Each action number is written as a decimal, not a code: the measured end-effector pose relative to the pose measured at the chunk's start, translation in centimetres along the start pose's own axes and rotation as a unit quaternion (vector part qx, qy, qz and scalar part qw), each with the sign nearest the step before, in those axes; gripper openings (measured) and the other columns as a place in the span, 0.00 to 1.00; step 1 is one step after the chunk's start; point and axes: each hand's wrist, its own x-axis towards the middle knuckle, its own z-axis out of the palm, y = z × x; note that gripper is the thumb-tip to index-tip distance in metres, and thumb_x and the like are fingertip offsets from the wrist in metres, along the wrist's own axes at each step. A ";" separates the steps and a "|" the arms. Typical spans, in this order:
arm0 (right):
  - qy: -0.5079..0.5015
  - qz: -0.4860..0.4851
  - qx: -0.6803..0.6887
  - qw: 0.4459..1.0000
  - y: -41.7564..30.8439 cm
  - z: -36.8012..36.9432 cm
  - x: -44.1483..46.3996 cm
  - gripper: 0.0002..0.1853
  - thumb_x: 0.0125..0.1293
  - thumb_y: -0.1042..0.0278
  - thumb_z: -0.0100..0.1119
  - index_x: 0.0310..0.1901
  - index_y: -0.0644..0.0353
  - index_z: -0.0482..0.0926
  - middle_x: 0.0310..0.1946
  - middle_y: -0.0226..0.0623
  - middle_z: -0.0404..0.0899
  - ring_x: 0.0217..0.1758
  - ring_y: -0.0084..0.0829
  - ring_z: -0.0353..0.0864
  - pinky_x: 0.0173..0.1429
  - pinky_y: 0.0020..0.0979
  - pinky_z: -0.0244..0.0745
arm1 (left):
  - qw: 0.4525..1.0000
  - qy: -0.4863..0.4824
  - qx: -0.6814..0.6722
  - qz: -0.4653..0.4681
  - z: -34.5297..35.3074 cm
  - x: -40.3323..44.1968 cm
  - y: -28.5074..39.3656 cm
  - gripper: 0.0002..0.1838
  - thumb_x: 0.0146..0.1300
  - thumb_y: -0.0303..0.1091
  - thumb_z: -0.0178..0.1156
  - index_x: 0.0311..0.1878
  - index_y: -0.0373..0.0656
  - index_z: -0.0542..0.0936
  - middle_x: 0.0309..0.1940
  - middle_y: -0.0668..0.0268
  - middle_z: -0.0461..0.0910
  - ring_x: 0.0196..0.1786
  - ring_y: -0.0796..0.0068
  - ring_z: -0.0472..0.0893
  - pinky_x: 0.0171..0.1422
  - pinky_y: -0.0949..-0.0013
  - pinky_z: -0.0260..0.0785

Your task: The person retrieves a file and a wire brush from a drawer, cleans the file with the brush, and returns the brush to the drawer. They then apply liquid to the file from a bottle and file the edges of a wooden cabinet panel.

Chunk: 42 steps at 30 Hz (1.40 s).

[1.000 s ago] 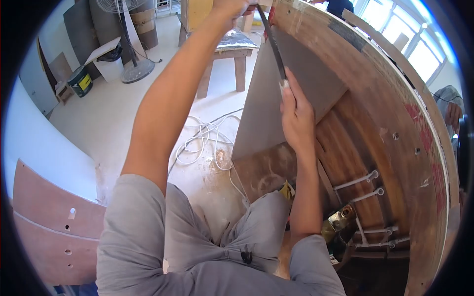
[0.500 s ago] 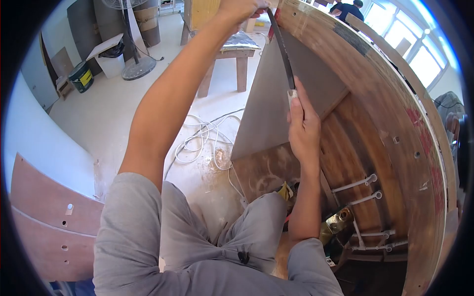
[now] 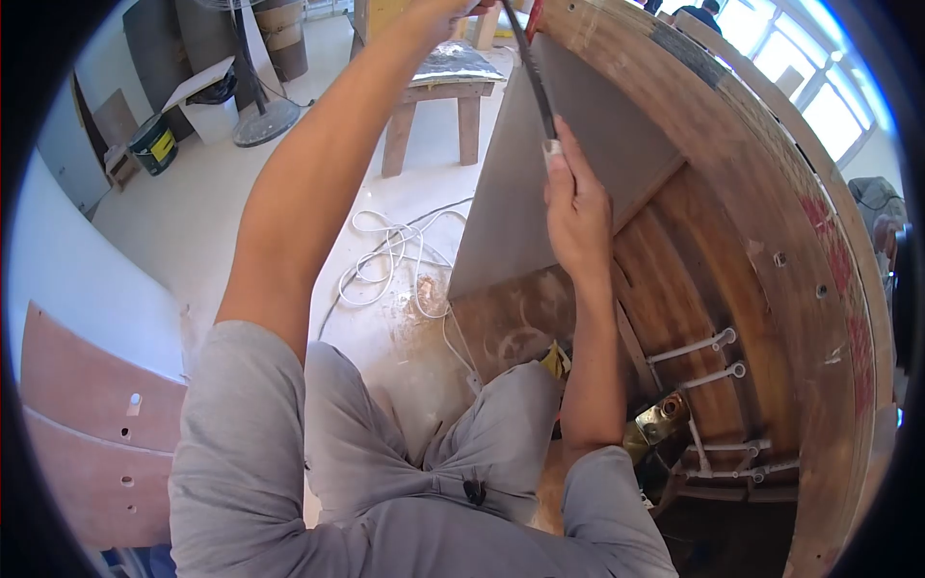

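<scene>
My right hand (image 3: 580, 207) is wrapped around the pale handle of a long, narrow dark file (image 3: 533, 72), its index finger stretched along the blade. The blade runs up and left beside the upper end of the curved wooden panel (image 3: 665, 106), and its far end leaves the top of the view. My left hand (image 3: 461, 12) is closed at that far end, with its fingers partly cut off by the frame edge. Whether the blade touches the wood I cannot tell. A grey triangular panel (image 3: 511, 193) lies behind the file.
White tangled cable (image 3: 385, 252) lies on the floor ahead. A wooden stool (image 3: 438, 91) stands beyond it. White pipe fittings (image 3: 708, 371) and a brass-coloured metal part (image 3: 665, 412) sit inside the curved wooden structure. At the back right, another person (image 3: 701, 14) is partly visible.
The file and both hands have shifted up and slightly left in view. More of my left hand and the file's far end are now out of frame. Both grips look kept.
</scene>
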 end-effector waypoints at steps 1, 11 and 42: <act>0.001 0.003 0.005 1.000 -0.3 0.0 -0.1 0.22 0.76 0.66 0.43 0.67 0.63 0.70 0.63 0.52 0.74 0.67 0.45 0.74 0.68 0.33 0.66 | 1.000 -0.003 0.011 0.011 0.2 -0.3 0.4 0.07 0.57 0.28 0.68 0.35 0.33 0.87 0.28 0.63 0.85 0.29 0.75 0.82 0.35 0.75 0.75; -0.021 0.058 0.005 0.998 -0.7 1.2 1.7 0.21 0.76 0.66 0.43 0.68 0.60 0.70 0.61 0.53 0.76 0.65 0.43 0.76 0.66 0.33 0.67 | 0.998 -0.004 0.038 0.043 -1.0 3.0 -1.2 0.05 0.57 0.27 0.68 0.33 0.34 0.86 0.24 0.63 0.83 0.26 0.76 0.80 0.31 0.74 0.73; -0.007 0.030 0.016 0.999 0.8 0.7 -1.2 0.22 0.76 0.64 0.44 0.69 0.59 0.69 0.62 0.53 0.75 0.67 0.45 0.74 0.68 0.33 0.66 | 0.997 -0.018 0.069 0.002 0.2 -1.6 0.2 0.08 0.59 0.29 0.68 0.36 0.32 0.86 0.29 0.62 0.85 0.29 0.74 0.82 0.34 0.73 0.75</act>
